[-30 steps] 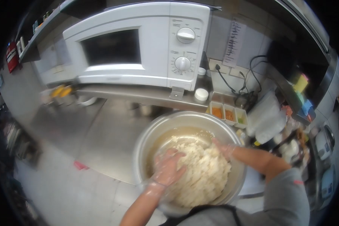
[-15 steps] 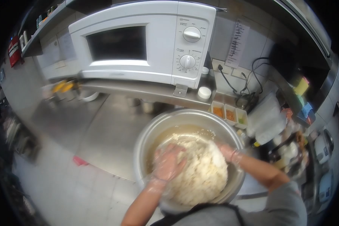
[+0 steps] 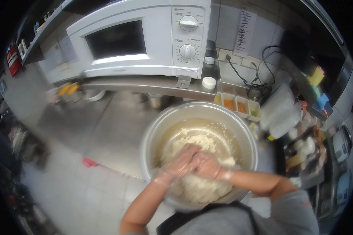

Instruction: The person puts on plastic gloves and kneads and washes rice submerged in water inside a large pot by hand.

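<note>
A large round metal pot holds a mound of white, crumbly food that looks like cooked rice. Both my hands wear clear plastic gloves and meet over the mound, touching each other. My left hand comes in from the left with its fingers pressed together against the right one. Curled in beside it is my right hand; whatever lies between the two palms is hidden. A smooth white piece, its kind unclear, shows just behind my right wrist. Loose grains stick to the pot's inner wall.
A white microwave oven stands on a metal shelf behind the pot. Small white containers with orange and green bits sit at the pot's back right. Cables hang at the wall. A white-capped jar is on the shelf.
My hands have come together over the middle of the rice; before, they were apart, the left with fingers spread and the right at the pot's right side. The view has shifted slightly.
</note>
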A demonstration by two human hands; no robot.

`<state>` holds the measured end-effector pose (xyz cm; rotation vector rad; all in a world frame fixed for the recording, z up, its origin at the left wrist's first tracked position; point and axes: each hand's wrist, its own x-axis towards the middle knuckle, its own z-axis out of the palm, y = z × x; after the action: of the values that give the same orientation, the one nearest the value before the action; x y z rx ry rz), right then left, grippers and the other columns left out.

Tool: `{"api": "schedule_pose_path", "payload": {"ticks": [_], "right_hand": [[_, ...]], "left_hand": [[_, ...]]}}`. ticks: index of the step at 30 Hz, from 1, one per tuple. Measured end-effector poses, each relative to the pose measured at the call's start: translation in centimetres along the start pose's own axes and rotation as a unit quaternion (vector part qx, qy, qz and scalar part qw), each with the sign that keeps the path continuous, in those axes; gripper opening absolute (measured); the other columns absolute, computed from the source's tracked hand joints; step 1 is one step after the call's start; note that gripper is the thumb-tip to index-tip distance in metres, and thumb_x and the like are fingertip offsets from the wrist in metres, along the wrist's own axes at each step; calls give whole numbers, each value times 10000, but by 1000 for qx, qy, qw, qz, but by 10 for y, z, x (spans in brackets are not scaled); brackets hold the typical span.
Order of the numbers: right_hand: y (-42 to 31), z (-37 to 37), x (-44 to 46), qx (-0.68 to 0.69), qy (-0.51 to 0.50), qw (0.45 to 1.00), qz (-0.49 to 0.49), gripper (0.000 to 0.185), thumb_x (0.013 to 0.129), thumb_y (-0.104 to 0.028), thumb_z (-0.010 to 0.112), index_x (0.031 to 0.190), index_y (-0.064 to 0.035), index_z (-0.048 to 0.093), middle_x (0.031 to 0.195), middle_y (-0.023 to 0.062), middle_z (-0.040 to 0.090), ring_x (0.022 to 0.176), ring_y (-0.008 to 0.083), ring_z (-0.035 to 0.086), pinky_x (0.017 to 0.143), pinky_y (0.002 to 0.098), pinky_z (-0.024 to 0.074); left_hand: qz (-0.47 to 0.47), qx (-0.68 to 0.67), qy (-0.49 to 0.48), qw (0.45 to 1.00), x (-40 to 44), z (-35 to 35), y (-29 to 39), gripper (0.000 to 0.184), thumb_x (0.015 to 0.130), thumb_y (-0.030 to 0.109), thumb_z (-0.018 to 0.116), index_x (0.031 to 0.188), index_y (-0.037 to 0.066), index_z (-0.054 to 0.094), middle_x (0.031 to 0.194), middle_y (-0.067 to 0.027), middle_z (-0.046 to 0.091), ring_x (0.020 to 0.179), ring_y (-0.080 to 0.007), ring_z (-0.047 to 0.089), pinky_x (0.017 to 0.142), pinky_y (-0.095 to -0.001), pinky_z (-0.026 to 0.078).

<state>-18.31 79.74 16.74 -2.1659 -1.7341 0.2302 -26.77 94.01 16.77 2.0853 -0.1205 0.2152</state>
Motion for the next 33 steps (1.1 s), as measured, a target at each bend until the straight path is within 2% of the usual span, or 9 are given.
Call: {"api": "schedule_pose_path", "payload": {"ticks": [1,2,6,10,12,15,24,30,33], "right_hand": [[9,-7,3,29,-6,999,-39,250,824,-256,567,853,-13,618,900,176,631,833,257,620,789,392,508],[-14,-63,3,278,-104,954,-34,508,800,-371,634,1122,11,544,1136,215,558,1074,287,545,966,401,418],[65,-33,-47,108,-138,982,-67,975,629,-412,779,1375,-19,288,1247,250,474,1221,335,437,1038,381,358],[67,-31,-42,93,-160,982,45,805,612,-254,803,1304,-99,422,1194,190,527,1118,336,512,977,399,409],[77,-30,-36,126,-157,978,46,752,601,-239,800,1263,-94,472,1159,175,560,1085,320,541,957,378,427],[100,-14,-36,130,-152,972,120,678,613,-269,800,1208,-96,526,1112,151,597,1033,293,576,912,374,456],[121,-34,-1,48,-173,971,156,461,685,-328,655,1073,-83,613,975,191,648,909,362,614,824,408,484],[145,-5,16,86,-120,972,185,407,724,-292,581,1065,-74,618,970,206,644,907,365,613,811,417,486],[159,10,18,106,-101,958,247,395,722,-278,572,1052,-68,627,963,226,642,936,361,612,808,418,485]], "left_hand": [[-23,7,-41,999,-1,3,2,657,772,358,680,1265,8,424,1267,-224,425,1226,-363,399,1048,-431,308],[-46,14,-83,995,0,7,9,746,743,373,710,1296,-1,377,1298,-232,389,1248,-364,374,1055,-426,309],[-21,123,-192,973,7,9,21,966,627,393,800,1338,-16,291,1375,-250,293,1286,-377,327,1079,-420,300],[18,276,-165,947,18,20,22,952,602,359,804,1329,-13,316,1329,-248,375,1244,-375,390,1052,-420,334],[-13,272,-226,935,34,16,11,930,602,339,794,1330,-3,327,1290,-241,427,1209,-371,433,1033,-415,357],[90,116,-149,978,47,31,-39,845,607,326,775,1302,25,400,1203,-213,514,1128,-363,504,989,-419,394],[-70,168,-105,978,96,39,-22,674,633,347,748,1218,94,528,1084,-173,598,1030,-335,570,895,-427,450],[-65,240,-13,968,93,55,-95,665,652,434,722,1198,97,548,996,-159,630,990,-317,589,877,-421,455],[-10,40,107,993,89,85,-180,618,675,431,692,1158,65,570,940,-161,639,928,-303,608,827,-409,474]]}}
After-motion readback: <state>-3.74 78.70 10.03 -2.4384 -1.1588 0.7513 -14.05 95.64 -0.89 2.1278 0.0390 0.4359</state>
